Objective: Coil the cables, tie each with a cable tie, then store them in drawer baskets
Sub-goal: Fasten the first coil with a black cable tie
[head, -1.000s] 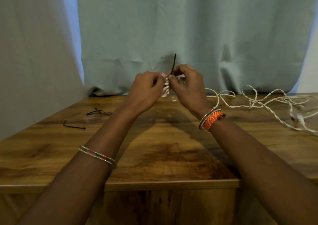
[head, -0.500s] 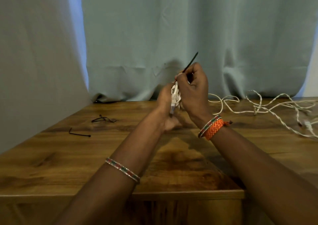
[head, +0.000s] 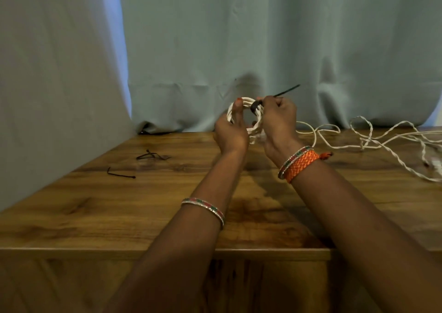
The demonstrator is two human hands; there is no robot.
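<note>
Fingers (head: 267, 102) pinch cable tie (head: 288, 89), pointing up-right.

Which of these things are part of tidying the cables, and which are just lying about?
In use: white cable coil, black cable tie, left hand, right hand, loose white cable, spare ties.
Lying about: curtain, bracelets.

Wooden table (head: 119, 212) — black cable ties (head: 153, 156) left, loose white cable (head: 382, 140) right.
</note>
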